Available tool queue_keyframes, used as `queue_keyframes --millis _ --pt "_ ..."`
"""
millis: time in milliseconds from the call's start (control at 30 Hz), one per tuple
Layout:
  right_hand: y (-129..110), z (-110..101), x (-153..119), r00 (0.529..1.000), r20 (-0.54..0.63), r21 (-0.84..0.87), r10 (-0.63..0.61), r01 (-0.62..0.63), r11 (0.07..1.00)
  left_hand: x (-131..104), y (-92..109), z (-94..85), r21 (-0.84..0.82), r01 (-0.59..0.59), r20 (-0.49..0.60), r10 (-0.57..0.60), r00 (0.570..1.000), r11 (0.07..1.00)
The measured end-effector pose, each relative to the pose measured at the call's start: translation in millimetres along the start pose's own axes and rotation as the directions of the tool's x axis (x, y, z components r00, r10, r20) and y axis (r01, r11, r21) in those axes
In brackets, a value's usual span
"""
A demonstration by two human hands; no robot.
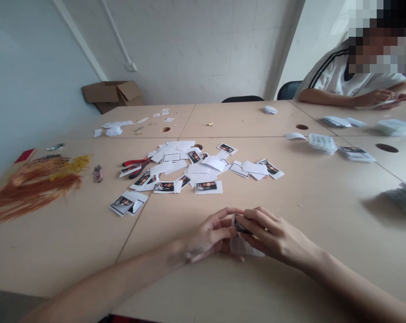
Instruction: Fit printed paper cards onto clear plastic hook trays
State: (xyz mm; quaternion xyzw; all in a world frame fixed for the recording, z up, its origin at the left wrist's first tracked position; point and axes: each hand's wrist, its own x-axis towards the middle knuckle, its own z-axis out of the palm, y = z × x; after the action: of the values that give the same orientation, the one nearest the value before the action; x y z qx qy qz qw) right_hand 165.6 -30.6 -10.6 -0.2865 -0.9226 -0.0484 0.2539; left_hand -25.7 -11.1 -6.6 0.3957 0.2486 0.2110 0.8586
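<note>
Just above the table's near part, my left hand (211, 235) curls its thumb and fingers round the left edge of a small whitish packet (243, 247). My right hand (273, 234) presses its fingers over the packet's upper right, where a black printed label (240, 224) shows partly. My fingers hide much of the packet, so its exact kind is unclear. Beyond my hands lies a loose heap of white paper labels (198, 168), some with black and orange print facing up. Red-handled pliers (140, 167) lie at the heap's left side, partly under a label.
Orange cords (37, 184) and a small pink-handled cutter (98, 173) lie on the left. Stacks of clear packets (323, 143) stand on the right. Across the table (236, 130), which has round holes, a person in a white shirt (333, 74) handles a packet. An open carton (111, 95) stands behind.
</note>
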Motion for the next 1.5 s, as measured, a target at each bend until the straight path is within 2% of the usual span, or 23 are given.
queue_keyframes --millis 300,633,933,1233,1500 --pt "1.2 1.2 -1.2 1.0 0.006 0.028 0.016 -0.016 0.999 -0.6 0.8 0.6 0.015 -0.004 -0.015 0.004 1.0 1.0" --pt "-0.6 3.0 -0.4 0.999 -0.047 -0.005 0.012 -0.012 1.0 0.3 -0.4 1.2 0.02 -0.03 -0.009 0.03 1.0 0.999" --pt "-3.1 2.2 1.9 0.998 -0.01 0.005 0.054 -0.054 0.999 -0.5 0.6 2.4 0.064 -0.018 -0.011 0.019 1.0 0.998" --pt "-0.9 3.1 -0.8 0.999 -0.026 0.022 0.03 -0.03 0.999 -0.9 1.2 4.6 0.046 -0.006 -0.034 0.008 0.999 0.999" --pt "-2.7 1.1 0.9 0.993 -0.016 0.145 0.117 -0.113 0.983 0.1 1.3 3.1 0.042 0.012 -0.026 -0.011 1.0 0.999"
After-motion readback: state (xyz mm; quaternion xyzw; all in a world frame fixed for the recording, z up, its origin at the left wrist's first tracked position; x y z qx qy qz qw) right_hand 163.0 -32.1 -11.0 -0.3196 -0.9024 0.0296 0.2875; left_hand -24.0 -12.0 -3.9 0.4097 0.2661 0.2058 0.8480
